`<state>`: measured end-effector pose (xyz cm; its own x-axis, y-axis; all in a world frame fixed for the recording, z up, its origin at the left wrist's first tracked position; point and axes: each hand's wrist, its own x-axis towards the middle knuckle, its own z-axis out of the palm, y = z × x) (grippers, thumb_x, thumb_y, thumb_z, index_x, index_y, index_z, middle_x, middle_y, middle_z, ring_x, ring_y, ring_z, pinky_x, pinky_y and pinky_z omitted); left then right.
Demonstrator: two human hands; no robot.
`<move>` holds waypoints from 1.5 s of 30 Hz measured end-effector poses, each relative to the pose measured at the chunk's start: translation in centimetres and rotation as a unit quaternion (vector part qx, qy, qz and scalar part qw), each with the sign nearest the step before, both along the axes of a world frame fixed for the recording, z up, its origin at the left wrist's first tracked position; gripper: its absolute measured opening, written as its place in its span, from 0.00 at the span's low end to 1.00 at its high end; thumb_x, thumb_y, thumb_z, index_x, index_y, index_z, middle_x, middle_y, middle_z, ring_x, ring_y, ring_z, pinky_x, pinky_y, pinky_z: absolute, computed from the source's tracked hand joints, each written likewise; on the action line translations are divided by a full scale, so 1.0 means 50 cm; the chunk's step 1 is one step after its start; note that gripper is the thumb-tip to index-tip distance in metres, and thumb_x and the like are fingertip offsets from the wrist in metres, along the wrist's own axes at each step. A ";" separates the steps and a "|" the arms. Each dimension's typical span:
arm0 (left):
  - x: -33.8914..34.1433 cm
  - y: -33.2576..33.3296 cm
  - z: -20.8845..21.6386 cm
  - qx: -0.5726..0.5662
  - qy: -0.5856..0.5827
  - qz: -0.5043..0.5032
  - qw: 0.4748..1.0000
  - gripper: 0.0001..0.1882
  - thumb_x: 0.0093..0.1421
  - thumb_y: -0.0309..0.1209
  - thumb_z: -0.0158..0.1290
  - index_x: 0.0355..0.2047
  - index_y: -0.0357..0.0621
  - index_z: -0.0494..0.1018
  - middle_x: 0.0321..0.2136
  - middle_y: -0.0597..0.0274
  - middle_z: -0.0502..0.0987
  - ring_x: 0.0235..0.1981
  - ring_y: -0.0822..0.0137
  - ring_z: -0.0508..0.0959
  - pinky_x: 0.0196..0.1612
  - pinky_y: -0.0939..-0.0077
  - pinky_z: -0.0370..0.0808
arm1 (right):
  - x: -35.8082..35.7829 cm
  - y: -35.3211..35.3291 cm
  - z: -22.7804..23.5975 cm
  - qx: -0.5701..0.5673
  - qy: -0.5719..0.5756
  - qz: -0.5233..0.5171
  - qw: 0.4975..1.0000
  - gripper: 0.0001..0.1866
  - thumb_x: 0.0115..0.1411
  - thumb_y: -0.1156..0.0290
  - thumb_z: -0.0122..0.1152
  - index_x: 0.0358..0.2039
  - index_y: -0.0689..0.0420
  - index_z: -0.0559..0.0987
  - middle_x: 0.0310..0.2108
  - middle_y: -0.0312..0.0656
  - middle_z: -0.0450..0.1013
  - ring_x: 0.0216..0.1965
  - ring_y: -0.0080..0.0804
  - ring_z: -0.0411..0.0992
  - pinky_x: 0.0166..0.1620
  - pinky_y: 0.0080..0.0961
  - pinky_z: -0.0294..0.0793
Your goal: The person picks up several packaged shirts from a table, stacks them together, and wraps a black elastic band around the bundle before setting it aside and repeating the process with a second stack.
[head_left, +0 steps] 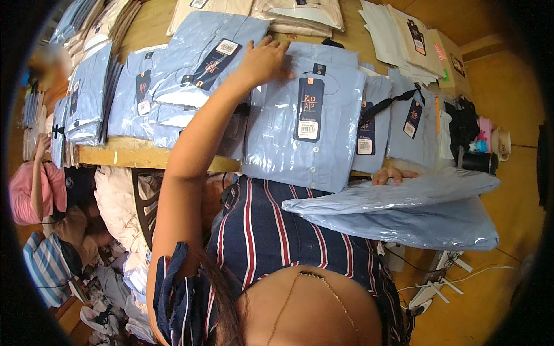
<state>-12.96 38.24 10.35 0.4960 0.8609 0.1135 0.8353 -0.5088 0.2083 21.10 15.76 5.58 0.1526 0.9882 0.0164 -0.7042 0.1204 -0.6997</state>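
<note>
My left hand (262, 62) reaches across the table and rests where two bagged light-blue shirts meet. Its fingers are stretched out and somewhat apart. One of these shirts (193, 49) lies to its left, with a dark tag and a white label. The other bagged shirt (277, 124) lies nearer, tagged in dark blue, and overhangs the table's front edge. My right hand (393, 175) holds folded bagged shirts (404, 210) against my body at the right. Its fingers show over their far edge; the palm and forearm are hidden.
More bagged blue shirts (411, 130) and beige packages (404, 40) cover the wooden table (121, 154). At its right end stand a black cloth (463, 127) and a white cup (503, 144). A person in pink (37, 193) sits far left beside heaped cloth (118, 282).
</note>
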 end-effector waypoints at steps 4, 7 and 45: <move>-0.001 -0.015 0.037 0.072 -0.023 -0.056 0.996 0.17 0.42 0.30 0.50 0.35 0.42 0.63 0.33 0.56 0.67 0.39 0.58 0.67 0.40 0.66 0.64 | 0.008 -0.018 -0.001 -0.006 0.001 -0.009 1.000 0.30 0.48 0.67 0.53 0.50 0.61 0.55 0.44 0.45 0.61 0.42 0.35 0.62 0.47 0.32 0.60; -0.014 -0.116 0.160 0.121 -0.123 -0.110 0.979 0.14 0.40 0.26 0.50 0.30 0.43 0.63 0.29 0.55 0.67 0.33 0.57 0.70 0.33 0.67 0.66 | 0.011 -0.031 -0.017 -0.017 0.004 -0.018 1.000 0.30 0.47 0.67 0.54 0.50 0.61 0.56 0.43 0.45 0.61 0.42 0.35 0.62 0.47 0.32 0.60; -0.400 -0.113 0.347 0.151 -0.379 0.144 0.902 0.14 0.52 0.27 0.46 0.39 0.33 0.66 0.32 0.60 0.72 0.33 0.74 0.71 0.37 0.86 0.66 | -0.253 0.363 0.290 -0.025 -0.105 0.382 0.918 0.38 0.50 0.39 0.31 0.51 0.57 0.54 0.43 0.58 0.60 0.38 0.45 0.66 0.40 0.32 0.67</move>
<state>-32.96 32.57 27.69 -0.0607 0.8150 0.5762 0.6174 -0.4230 0.6633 8.45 33.93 20.06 -0.5861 0.8062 -0.0816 -0.4188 -0.3876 -0.8212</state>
